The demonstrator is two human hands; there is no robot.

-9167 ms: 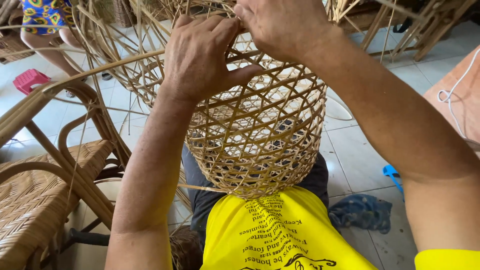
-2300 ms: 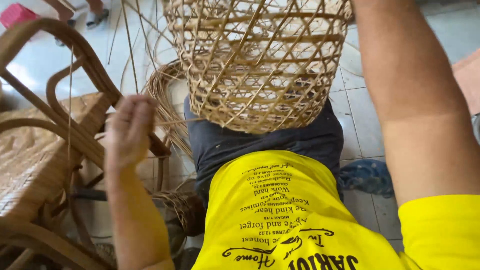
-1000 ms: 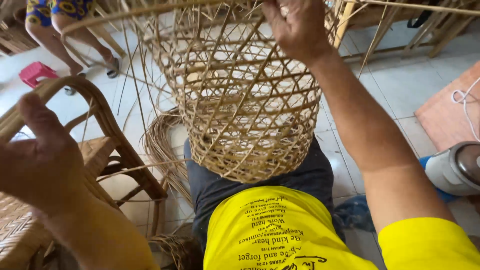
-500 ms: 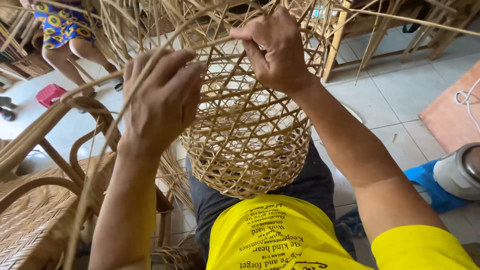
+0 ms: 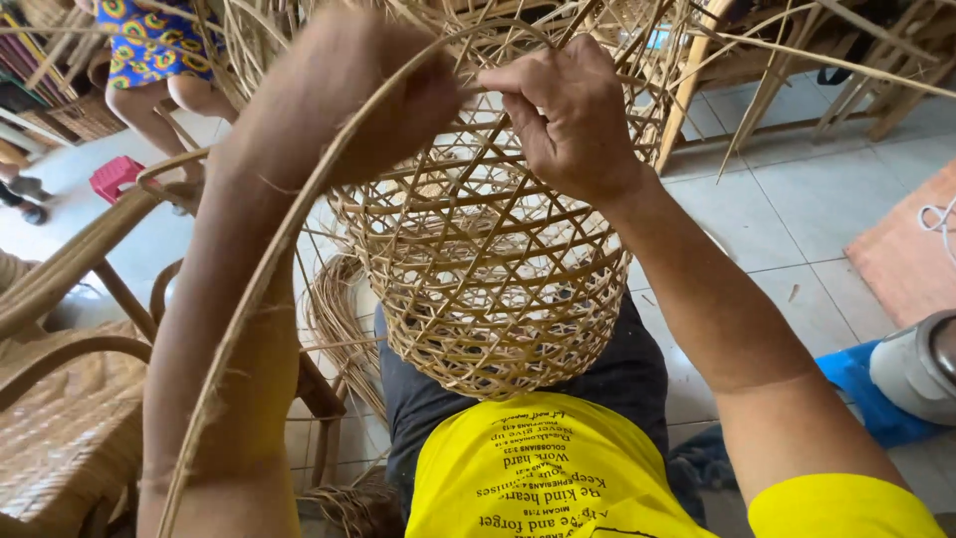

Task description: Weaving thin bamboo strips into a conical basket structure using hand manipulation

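An open-weave rattan basket (image 5: pixel 488 269) rests bottom-first on my lap, its unfinished rim pointing away from me with loose strands sticking out. My left hand (image 5: pixel 373 95) is closed around a long flat rattan strip (image 5: pixel 269 289) that curves down past my left forearm. My right hand (image 5: pixel 568 115) pinches the same strip at the basket's upper wall, right beside the left hand. The fingertips of both hands are partly hidden among the weave.
A rattan chair (image 5: pixel 70 399) with a woven seat stands at my left. A coil of rattan strands (image 5: pixel 334 319) lies on the tiled floor. A person in a patterned dress (image 5: pixel 159 60) sits at the far left. A grey cylinder on blue plastic (image 5: pixel 911 374) is at right.
My left hand came up from beside the chair with a long strip and joined my right hand at the basket's upper wall. The basket stayed on my lap.
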